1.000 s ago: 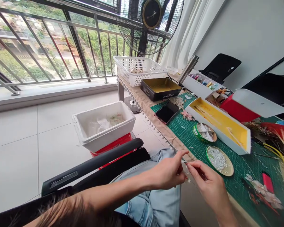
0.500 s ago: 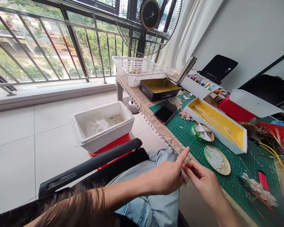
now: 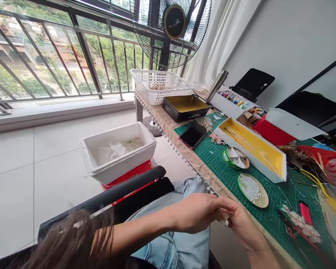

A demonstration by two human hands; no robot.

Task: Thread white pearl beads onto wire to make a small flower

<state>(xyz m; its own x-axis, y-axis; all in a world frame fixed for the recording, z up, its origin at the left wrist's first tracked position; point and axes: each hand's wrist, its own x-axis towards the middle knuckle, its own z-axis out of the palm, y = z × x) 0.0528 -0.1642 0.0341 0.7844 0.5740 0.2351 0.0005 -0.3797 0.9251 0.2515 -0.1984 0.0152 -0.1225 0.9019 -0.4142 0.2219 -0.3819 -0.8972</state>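
Note:
My left hand (image 3: 200, 213) and my right hand (image 3: 242, 226) meet in front of the table's near edge, above my lap in blue jeans (image 3: 182, 239). Both have their fingers closed together around a small pale beaded piece (image 3: 225, 222) that peeks out between them. Most of that piece is hidden by my fingers. Just beyond the hands, a round lid of white beads (image 3: 251, 187) lies on the green cutting mat (image 3: 212, 153).
A second bead lid (image 3: 235, 158), a yellow-lined white box (image 3: 254, 147), a dark phone (image 3: 193, 135), a black tin (image 3: 185, 107) and a white basket (image 3: 159, 86) line the table. A foam box (image 3: 117, 151) stands on the floor to the left, a fan (image 3: 170, 30) behind.
My left forefinger, pointing up before, has folded down. Both hands have drawn together and closed over the small piece, slightly lower and nearer my lap.

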